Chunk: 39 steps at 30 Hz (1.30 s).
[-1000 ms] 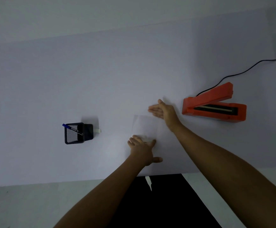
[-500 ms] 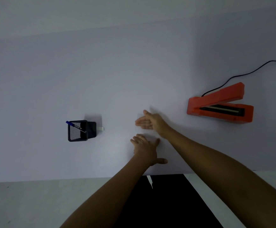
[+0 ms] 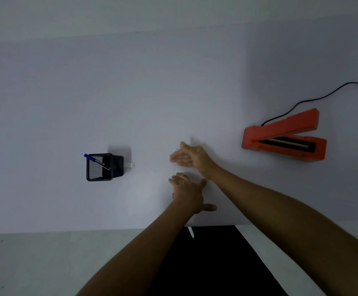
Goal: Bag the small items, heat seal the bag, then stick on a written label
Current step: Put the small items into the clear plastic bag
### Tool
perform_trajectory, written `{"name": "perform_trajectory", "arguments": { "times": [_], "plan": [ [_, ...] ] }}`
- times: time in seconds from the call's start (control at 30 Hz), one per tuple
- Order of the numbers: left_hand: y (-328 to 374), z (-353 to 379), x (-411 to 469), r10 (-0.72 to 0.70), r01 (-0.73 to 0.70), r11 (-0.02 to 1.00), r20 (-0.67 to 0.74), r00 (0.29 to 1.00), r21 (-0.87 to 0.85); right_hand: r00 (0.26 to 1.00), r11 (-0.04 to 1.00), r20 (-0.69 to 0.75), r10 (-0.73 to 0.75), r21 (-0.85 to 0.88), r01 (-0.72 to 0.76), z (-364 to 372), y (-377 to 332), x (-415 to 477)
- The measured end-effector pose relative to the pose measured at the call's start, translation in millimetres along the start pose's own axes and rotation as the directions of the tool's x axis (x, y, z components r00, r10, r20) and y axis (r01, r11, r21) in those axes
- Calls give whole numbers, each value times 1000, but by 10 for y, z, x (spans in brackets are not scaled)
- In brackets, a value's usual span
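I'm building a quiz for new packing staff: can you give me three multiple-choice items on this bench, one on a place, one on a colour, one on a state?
1. Where does the mesh pen holder stand relative to the hands?
A. To their left
B. To their right
C. Between them

2. What colour is the heat sealer?
A. Blue
B. Orange-red
C. Green

3. How is the sealer's arm set?
A. Pressed shut
B. Taken off
C. Raised open

Answers:
1. A, since the holder, with a blue pen in it, sits left of the left hand and the right hand.
2. B, as its body is orange-red against the pale table.
3. C, as the upper arm angles up and leaves the sealing strip in view.
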State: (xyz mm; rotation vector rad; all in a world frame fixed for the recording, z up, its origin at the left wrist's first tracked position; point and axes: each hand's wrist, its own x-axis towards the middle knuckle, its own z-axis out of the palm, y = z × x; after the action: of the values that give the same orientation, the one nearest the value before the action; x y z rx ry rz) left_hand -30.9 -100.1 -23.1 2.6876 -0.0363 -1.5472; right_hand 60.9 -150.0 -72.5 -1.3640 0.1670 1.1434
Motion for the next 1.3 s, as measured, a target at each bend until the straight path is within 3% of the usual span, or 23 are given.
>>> {"name": "perform_trajectory", "arguments": {
  "times": [0.17,0.63,0.7,0.77,0.83,1.0,1.3],
  "plan": [
    [-2,12,28,-3,3,1000,-22,1000,-3,995,995,28,95,-29,-94,21,71,28],
    [-26,-22,30,33,-33,999,23,999,23,956,989,-263,-132,27,144,-418,-285,155],
    [-41,-14,27,36,-36,999,16,999,34,902,976,-373,-217,-80,201,-498,-264,101],
    [-56,-5,28,39,-39,998,7,999,44,814,916,-465,-349,-352,192,-590,-184,-16],
    [-57,-3,27,39,-39,998,6,999,42,774,819,-458,-436,-558,131,-641,-70,-183],
    [-37,1,39,38,-37,999,-8,999,19,888,702,-335,-316,-712,-19,-586,102,-408],
    [-41,29,32,31,-32,999,-59,998,-19,951,804,-294,-95,-586,-101,-433,32,-337]
  ]
}}
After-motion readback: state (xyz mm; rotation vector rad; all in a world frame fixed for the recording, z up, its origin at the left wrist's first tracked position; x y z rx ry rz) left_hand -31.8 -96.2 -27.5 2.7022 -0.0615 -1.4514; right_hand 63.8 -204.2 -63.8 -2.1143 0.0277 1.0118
